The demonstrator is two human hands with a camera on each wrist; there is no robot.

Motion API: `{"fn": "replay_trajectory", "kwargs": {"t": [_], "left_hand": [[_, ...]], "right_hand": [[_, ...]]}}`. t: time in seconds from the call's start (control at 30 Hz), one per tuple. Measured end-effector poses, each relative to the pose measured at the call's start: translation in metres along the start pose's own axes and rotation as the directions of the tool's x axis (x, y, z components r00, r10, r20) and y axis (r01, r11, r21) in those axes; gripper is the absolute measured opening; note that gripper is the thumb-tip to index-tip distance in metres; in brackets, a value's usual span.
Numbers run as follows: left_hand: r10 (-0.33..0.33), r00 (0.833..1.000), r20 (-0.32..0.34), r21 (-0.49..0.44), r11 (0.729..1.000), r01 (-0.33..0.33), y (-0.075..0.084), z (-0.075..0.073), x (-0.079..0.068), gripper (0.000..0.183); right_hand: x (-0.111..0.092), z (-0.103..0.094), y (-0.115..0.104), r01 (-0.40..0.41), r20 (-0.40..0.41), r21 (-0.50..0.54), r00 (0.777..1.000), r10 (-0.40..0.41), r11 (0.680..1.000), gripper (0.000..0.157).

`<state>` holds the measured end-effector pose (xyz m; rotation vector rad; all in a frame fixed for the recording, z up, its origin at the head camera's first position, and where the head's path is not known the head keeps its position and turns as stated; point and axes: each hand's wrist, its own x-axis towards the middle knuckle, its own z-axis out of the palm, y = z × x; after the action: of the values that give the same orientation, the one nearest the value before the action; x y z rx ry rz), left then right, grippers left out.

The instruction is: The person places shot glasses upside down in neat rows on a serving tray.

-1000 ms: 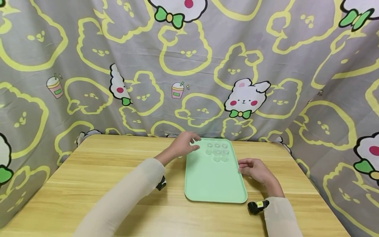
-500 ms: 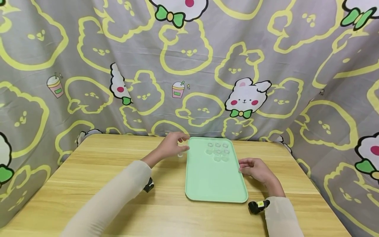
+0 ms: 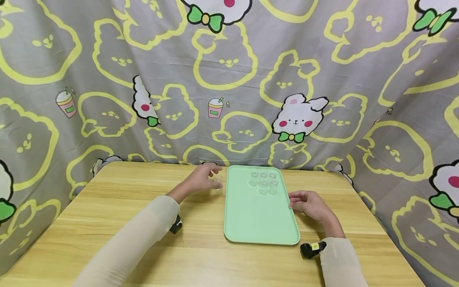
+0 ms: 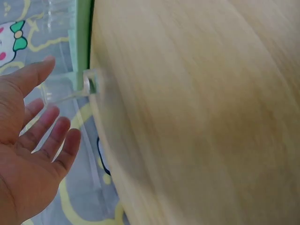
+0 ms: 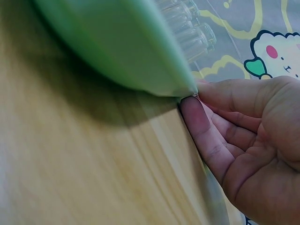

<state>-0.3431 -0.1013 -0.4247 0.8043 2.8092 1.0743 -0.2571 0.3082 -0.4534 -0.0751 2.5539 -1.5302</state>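
Observation:
At the left of the light green tray, a small clear cup stands on the wooden table. My left hand reaches around it from the left, thumb and fingers apart. In the left wrist view the cup shows between the thumb and the spread fingers, and I cannot tell whether they touch it. On the tray's far right part stand several more clear cups. My right hand pinches the tray's right edge; in the right wrist view, thumb and forefinger meet at the rim.
The wooden table ends at the back against a grey curtain with cartoon animal prints. Each wrist carries a black camera, one by the right sleeve and one by the left sleeve.
My left hand has moved left, from above the tray's far left corner to the clear cup beside it. My right hand stays at the tray's edge.

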Motion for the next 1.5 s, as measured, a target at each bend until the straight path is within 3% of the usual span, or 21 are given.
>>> {"fn": "replay_trajectory", "kwargs": {"t": [0.5, 0.77, 1.07, 1.5], "left_hand": [[-0.015, 0.997, 0.072, -0.048, 0.999, 0.019, -0.022, 0.003, 0.007, 0.051], [0.004, 0.995, 0.104, -0.034, 0.999, 0.000, -0.020, 0.006, 0.011, 0.038], [-0.025, 0.992, 0.120, -0.029, 0.999, 0.029, -0.015, 0.007, 0.010, 0.030], [-0.033, 0.997, 0.063, -0.090, 0.995, 0.038, -0.009, 0.000, 0.009, 0.027]], "right_hand": [[0.001, 0.000, 0.002, -0.008, -0.008, 0.001, 1.000, 0.008, 1.000, 0.041], [0.002, -0.001, 0.001, -0.012, -0.003, 0.012, 1.000, 0.012, 1.000, 0.042], [0.002, -0.001, 0.002, -0.003, 0.002, 0.036, 1.000, 0.003, 0.999, 0.041], [0.000, 0.000, 0.000, -0.001, 0.015, 0.048, 1.000, 0.000, 0.999, 0.042]]}}
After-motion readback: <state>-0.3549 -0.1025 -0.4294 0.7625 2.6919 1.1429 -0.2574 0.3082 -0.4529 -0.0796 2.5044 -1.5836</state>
